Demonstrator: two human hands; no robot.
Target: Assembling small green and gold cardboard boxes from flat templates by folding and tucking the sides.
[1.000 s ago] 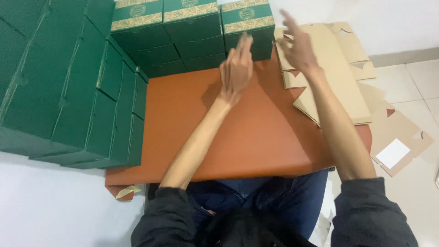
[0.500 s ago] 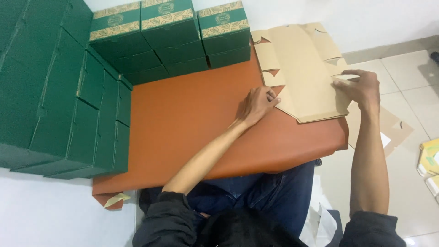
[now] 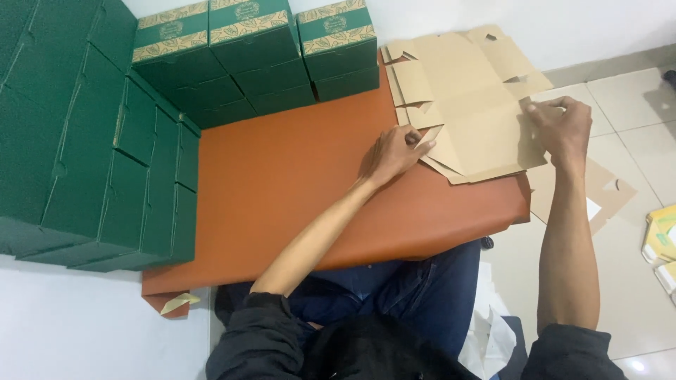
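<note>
A flat, unfolded brown cardboard box blank [image 3: 468,105] lies on top of a small stack of the same blanks at the far right corner of an orange-brown table [image 3: 282,183], part of it hanging past the table's right edge. The left hand [image 3: 391,155] rests on the near left edge of the top blank, fingers bent and pressing down on a flap there, thumb tucked toward the table; it pins the card rather than closing round it. The right hand [image 3: 563,127] is at the blank's right edge, beyond the table side, with thumb and fingertips pinching a flap of the card. Both forearms are bare and reach out from dark sleeves; blue trousers show under the near table edge. Along the left side of the table stand stacked dark green boxes [image 3: 91,155], and at the far edge a row of green boxes with gold leaf-patterned bands [image 3: 246,42] sits just left of the blanks. On the pale tiled floor to the right lies another loose cardboard piece [image 3: 605,193], near the right forearm.
</note>
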